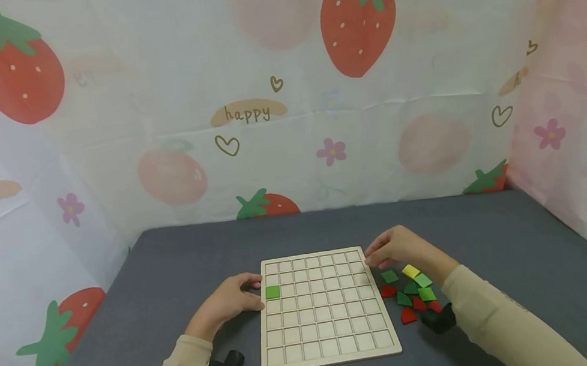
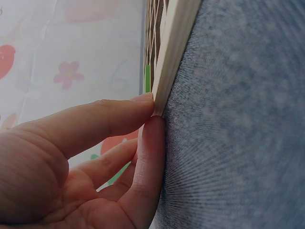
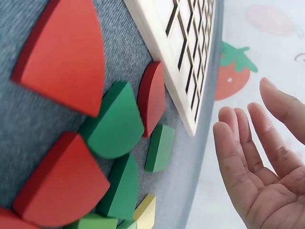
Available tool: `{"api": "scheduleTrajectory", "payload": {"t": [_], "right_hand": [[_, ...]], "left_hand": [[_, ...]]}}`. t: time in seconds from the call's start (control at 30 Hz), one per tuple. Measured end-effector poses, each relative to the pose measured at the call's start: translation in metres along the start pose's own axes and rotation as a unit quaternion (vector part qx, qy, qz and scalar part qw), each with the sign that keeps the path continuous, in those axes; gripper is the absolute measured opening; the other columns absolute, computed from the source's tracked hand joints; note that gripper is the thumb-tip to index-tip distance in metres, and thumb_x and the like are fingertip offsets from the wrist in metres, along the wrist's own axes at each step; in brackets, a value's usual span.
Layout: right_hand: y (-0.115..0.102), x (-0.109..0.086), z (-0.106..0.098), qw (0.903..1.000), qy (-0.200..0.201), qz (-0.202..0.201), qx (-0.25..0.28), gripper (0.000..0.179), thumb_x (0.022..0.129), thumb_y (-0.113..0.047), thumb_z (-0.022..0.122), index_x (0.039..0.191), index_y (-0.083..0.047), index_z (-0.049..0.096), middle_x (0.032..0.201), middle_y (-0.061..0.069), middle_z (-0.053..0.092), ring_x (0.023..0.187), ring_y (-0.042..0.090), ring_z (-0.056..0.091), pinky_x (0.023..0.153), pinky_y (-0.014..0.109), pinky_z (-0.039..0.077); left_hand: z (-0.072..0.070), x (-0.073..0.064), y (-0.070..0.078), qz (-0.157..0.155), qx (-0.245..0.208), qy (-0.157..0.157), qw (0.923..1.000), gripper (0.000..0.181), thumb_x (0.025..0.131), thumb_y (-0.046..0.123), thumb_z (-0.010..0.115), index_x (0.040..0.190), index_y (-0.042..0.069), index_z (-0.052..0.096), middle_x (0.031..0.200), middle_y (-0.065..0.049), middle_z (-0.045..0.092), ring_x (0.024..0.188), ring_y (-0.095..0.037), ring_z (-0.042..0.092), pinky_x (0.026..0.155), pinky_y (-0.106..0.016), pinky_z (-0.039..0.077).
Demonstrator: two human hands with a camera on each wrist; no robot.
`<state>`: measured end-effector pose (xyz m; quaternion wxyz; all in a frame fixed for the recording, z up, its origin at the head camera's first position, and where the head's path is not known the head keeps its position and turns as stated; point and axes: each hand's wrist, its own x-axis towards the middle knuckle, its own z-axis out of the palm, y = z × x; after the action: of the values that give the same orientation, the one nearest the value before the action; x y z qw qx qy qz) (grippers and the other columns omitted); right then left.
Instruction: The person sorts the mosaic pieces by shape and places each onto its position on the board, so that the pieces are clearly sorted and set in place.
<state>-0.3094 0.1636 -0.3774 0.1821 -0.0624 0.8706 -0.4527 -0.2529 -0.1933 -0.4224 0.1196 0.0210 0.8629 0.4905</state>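
A pale wooden grid board (image 1: 322, 363) lies on the dark table, one green square tile (image 1: 273, 292) in a cell near its left edge. My left hand (image 1: 232, 298) is at that edge; in the left wrist view its thumb and a finger (image 2: 152, 143) pinch the board's rim, near the green tile (image 2: 147, 78). At the board's upper right corner is my right hand (image 1: 401, 249). Its fingers (image 3: 231, 152) are loosely bent, the thumb stands apart, and nothing is between them in the right wrist view.
Right of the board lies a loose group of pieces: red rounded pieces (image 3: 64, 57), dark green rounded pieces (image 3: 116, 119), green squares (image 1: 426, 294) and a yellow piece (image 1: 411, 271). My right forearm passes beside them. A curtain printed with strawberries (image 1: 359, 24) hangs behind the table.
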Motion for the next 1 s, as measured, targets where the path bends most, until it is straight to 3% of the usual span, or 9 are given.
{"api": "scheduleTrajectory", "payload": {"t": [1.0], "right_hand": [[0.028, -0.005, -0.016, 0.9996, 0.011, 0.022, 0.017, 0.037, 0.087, -0.013, 0.076, 0.117, 0.006, 0.069, 0.1, 0.01, 0.076, 0.083, 0.016, 0.071, 0.079, 0.034, 0.058]], "left_hand": [[0.001, 0.0, 0.0, 0.0, 0.0, 0.006, 1.0, 0.064, 0.08, -0.003, 0.075, 0.139, -0.007, 0.05, 0.127, -0.02, 0.056, 0.102, -0.025, 0.067, 0.086, -0.038, 0.053]]}}
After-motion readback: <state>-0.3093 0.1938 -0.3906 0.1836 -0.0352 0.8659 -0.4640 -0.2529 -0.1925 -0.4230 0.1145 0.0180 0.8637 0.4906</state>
